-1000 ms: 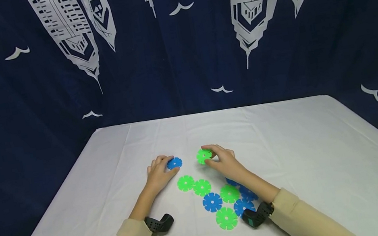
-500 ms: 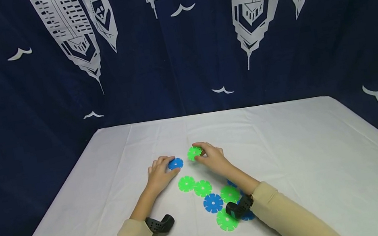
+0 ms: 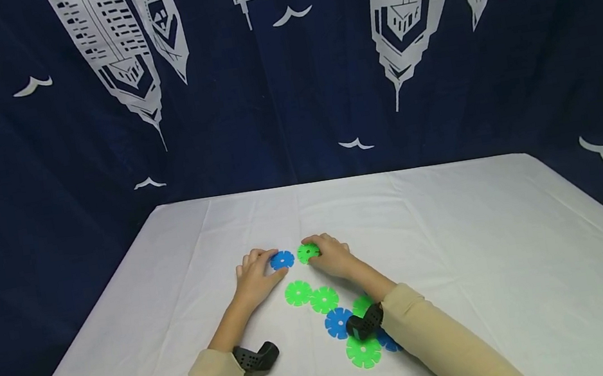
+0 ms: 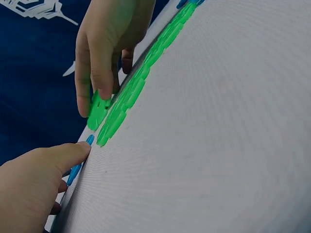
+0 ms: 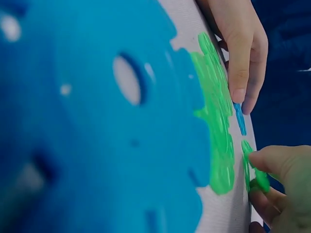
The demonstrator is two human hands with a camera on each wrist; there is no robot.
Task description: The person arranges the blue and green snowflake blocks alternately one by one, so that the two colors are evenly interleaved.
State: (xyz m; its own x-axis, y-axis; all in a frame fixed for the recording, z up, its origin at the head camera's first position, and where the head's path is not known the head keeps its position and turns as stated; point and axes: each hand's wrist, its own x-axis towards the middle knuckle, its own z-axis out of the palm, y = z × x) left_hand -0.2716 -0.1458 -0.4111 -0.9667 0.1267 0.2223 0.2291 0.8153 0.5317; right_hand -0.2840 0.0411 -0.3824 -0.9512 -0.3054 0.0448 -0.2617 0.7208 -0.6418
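Curtain point(image 3: 283, 67) of dark blue cloth, printed with white towers and birds, hangs behind a white-covered surface point(image 3: 463, 255), the biggest things in sight. Two sleeved arms reach onto the surface, each with one black wrist camera: one on the left point(image 3: 255, 357), one on the right point(image 3: 365, 323). Slotted plastic discs lie flat near the middle. Green ones count five: four loose, namely two touching side by side point(image 3: 298, 293) point(image 3: 324, 299), one half hidden under the right wrist point(image 3: 361, 304), one nearest the person point(image 3: 363, 351), plus the green disc point(image 3: 308, 252) that the right hand point(image 3: 330, 255) pinches at its edge with curled fingertips, tilted against the cloth. Blue ones showing count three: one loose in the row point(image 3: 337, 323), one mostly covered by the right sleeve point(image 3: 387, 341), and the blue disc point(image 3: 282, 260) lying flat, which the left hand point(image 3: 254, 276) touches with its grip closed round the rim. The two held discs sit just beside each other, not touching.
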